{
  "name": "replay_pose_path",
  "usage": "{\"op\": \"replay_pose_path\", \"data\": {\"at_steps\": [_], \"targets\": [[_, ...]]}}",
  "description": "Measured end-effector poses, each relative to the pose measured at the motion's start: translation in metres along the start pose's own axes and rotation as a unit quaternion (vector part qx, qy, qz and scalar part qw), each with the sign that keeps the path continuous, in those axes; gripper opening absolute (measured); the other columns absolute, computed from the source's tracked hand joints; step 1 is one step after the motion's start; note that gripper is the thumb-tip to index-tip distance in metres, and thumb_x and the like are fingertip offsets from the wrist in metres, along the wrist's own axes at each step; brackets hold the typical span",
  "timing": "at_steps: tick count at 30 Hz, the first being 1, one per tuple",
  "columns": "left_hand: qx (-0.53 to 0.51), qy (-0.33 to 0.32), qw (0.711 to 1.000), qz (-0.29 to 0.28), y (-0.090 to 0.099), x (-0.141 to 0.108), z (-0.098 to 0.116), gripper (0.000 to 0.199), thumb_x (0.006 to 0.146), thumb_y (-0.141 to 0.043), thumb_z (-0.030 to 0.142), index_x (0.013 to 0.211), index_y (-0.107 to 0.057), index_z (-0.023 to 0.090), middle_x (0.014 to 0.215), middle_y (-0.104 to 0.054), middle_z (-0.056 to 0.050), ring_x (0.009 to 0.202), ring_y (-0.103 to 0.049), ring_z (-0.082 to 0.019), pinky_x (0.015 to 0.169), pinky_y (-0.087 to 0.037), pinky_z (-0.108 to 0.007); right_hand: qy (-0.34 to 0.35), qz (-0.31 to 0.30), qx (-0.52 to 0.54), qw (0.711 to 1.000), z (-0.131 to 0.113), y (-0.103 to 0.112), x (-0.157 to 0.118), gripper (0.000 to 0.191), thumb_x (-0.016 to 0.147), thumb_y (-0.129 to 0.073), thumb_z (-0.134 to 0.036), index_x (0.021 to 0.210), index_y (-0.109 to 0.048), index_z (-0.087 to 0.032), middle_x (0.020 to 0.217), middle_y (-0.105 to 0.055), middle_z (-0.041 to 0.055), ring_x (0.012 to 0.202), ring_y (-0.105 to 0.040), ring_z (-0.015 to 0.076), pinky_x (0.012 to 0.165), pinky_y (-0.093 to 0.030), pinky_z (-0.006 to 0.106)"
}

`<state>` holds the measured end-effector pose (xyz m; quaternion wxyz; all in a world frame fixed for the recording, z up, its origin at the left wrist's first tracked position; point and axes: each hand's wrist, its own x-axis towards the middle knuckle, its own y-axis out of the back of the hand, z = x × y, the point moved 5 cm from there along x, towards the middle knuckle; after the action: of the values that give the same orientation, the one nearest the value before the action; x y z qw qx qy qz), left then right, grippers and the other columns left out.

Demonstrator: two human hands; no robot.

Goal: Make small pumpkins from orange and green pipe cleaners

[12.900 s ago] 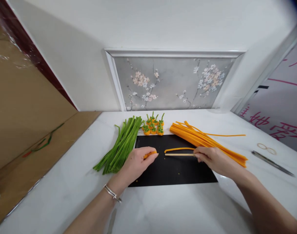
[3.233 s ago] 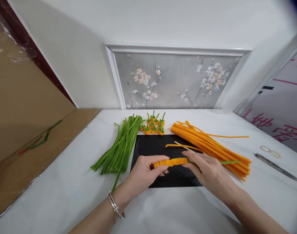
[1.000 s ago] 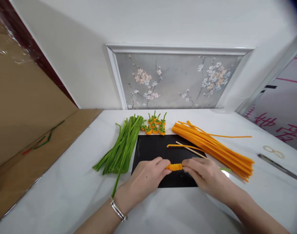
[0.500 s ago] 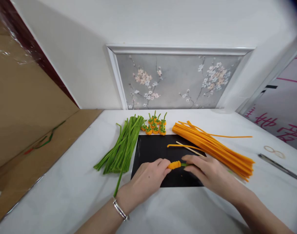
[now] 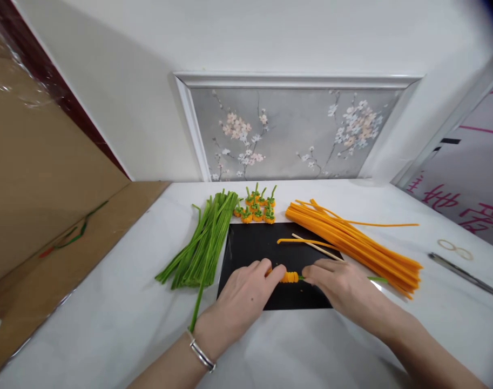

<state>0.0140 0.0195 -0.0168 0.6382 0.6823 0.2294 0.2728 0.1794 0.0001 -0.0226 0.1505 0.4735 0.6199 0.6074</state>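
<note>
Orange, ridged and short, the coil (image 5: 289, 277) lies in line between the two hands, above the near half of a black board (image 5: 252, 243); whether it touches the board cannot be told. Left hand (image 5: 246, 294): the grip is closed about the left part of the coil, leaving its right end exposed. Right hand (image 5: 339, 283): thumb and fingers pinch a green stem (image 5: 301, 278) that emerges from the coil's right end. Farther right, a green length (image 5: 378, 279) shows beyond the right hand; its link with the stem is hidden.

Behind the hands, a bent orange strand (image 5: 298, 241) and a thin wooden stick (image 5: 319, 248) cross on the board. Left of the board lies a bundle of green strands (image 5: 206, 248), one of which reaches toward the left wrist, near a silver bracelet (image 5: 201, 354). Right of it, a bundle of orange strands (image 5: 351, 246) slants across the board's far corner. Small orange pieces with green tops (image 5: 257, 215) stand clustered just beyond the board's far edge. At far right on the white desk (image 5: 278, 351), two pale loops (image 5: 454, 249) lie near a slender metal tool (image 5: 465, 274).
</note>
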Motion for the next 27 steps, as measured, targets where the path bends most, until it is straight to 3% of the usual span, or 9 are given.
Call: {"op": "replay_pose_path", "data": {"at_steps": [4, 7, 10, 12, 13, 16, 18, 21, 27], "targets": [[-0.03, 0.0, 1.0, -0.004, -0.007, 0.001, 0.002, 0.011, 0.098, -0.043, 0.021, 0.103, -0.052, 0.021, 0.087, -0.057, -0.001, 0.067, -0.058, -0.019, 0.05, -0.036, -0.026, 0.001, -0.002, 0.034, 0.999, -0.009, -0.005, 0.003, 0.024, 0.095, -0.041, -0.009, 0.086, -0.062, -0.017, 0.074, -0.066, 0.0043, 0.062, -0.061, 0.0159, 0.057, -0.045, 0.026], [-0.072, 0.01, 0.997, -0.01, -0.013, 0.002, 0.003, 0.015, 0.099, -0.041, 0.023, 0.099, -0.055, 0.021, 0.087, -0.057, -0.002, 0.065, -0.058, -0.019, 0.051, -0.038, -0.027, -0.008, -0.011, 0.062, 0.998, -0.015, -0.007, 0.005, 0.023, 0.097, -0.039, -0.014, 0.088, -0.06, -0.017, 0.075, -0.067, 0.0043, 0.063, -0.062, 0.0163, 0.058, -0.047, 0.026], [-0.224, 0.054, 0.973, 0.015, -0.011, 0.004, -0.001, 0.02, 0.099, -0.039, 0.025, 0.104, -0.058, 0.021, 0.092, -0.06, -0.003, 0.073, -0.059, -0.019, 0.061, -0.044, -0.028, -0.047, -0.01, 0.081, 0.996, -0.012, -0.006, 0.004, 0.016, 0.098, -0.042, -0.019, 0.103, -0.057, -0.017, 0.076, -0.067, 0.0034, 0.063, -0.063, 0.0172, 0.055, -0.049, 0.027], [-0.407, 0.113, 0.906, 0.024, -0.01, 0.004, -0.008, 0.027, 0.1, -0.035, 0.034, 0.113, -0.056, 0.022, 0.093, -0.061, -0.004, 0.075, -0.06, -0.018, 0.064, -0.047, -0.028, -0.051, 0.007, 0.087, 0.995, -0.008, -0.002, 0.003, 0.021, 0.098, -0.042, -0.021, 0.115, -0.054, -0.018, 0.082, -0.069, 0.0046, 0.069, -0.066, 0.0181, 0.059, -0.051, 0.027], [-0.506, 0.15, 0.849, 0.02, -0.011, 0.004, -0.012, 0.033, 0.1, -0.033, 0.04, 0.116, -0.055, 0.022, 0.093, -0.062, -0.005, 0.074, -0.06, -0.017, 0.063, -0.048, -0.027, -0.046, 0.019, 0.088, 0.995, -0.006, 0.0, 0.003, 0.023, 0.099, -0.042, -0.021, 0.117, -0.054, -0.019, 0.086, -0.07, 0.0051, 0.072, -0.067, 0.0182, 0.061, -0.052, 0.028], [-0.729, 0.238, 0.641, -0.027, -0.018, 0.001, -0.018, 0.049, 0.097, -0.029, 0.055, 0.117, -0.054, 0.018, 0.091, -0.064, -0.007, 0.069, -0.063, -0.015, 0.06, -0.051, -0.026, -0.037, 0.057, 0.086, 0.994, 0.002, 0.008, 0.002, 0.023, 0.1, -0.04, -0.023, 0.11, -0.06, -0.02, 0.089, -0.071, 0.0055, 0.073, -0.068, 0.0172, 0.064, -0.054, 0.027], [-0.788, 0.25, 0.56, -0.058, -0.02, -0.001, -0.02, 0.049, 0.095, -0.037, 0.055, 0.114, -0.057, 0.015, 0.092, -0.067, -0.011, 0.072, -0.066, -0.015, 0.065, -0.054, -0.026, -0.04, 0.077, 0.081, 0.993, 0.006, 0.011, 0.002, 0.023, 0.1, -0.039, -0.023, 0.105, -0.062, -0.02, 0.088, -0.071, 0.0054, 0.073, -0.069, 0.0167, 0.064, -0.054, 0.026], [-0.815, 0.236, 0.522, -0.091, -0.021, -0.003, -0.022, 0.04, 0.093, -0.052, 0.047, 0.112, -0.06, 0.013, 0.093, -0.071, -0.013, 0.072, -0.068, -0.014, 0.068, -0.054, -0.023, -0.041, 0.088, 0.078, 0.992, 0.008, 0.013, 0.002, 0.024, 0.099, -0.04, -0.023, 0.104, -0.062, -0.02, 0.088, -0.072, 0.0054, 0.073, -0.069, 0.0166, 0.064, -0.055, 0.026], [-0.849, 0.173, 0.492, -0.089, -0.014, -0.002, -0.019, 0.039, 0.086, -0.068, 0.027, 0.122, -0.058, 0.017, 0.094, -0.072, -0.01, 0.072, -0.069, -0.011, 0.067, -0.052, -0.019, -0.041, 0.102, 0.085, 0.99, 0.006, 0.014, 0.002, 0.022, 0.099, -0.042, -0.022, 0.106, -0.062, -0.019, 0.091, -0.073, 0.0064, 0.076, -0.07, 0.0173, 0.066, -0.057, 0.026]]}}
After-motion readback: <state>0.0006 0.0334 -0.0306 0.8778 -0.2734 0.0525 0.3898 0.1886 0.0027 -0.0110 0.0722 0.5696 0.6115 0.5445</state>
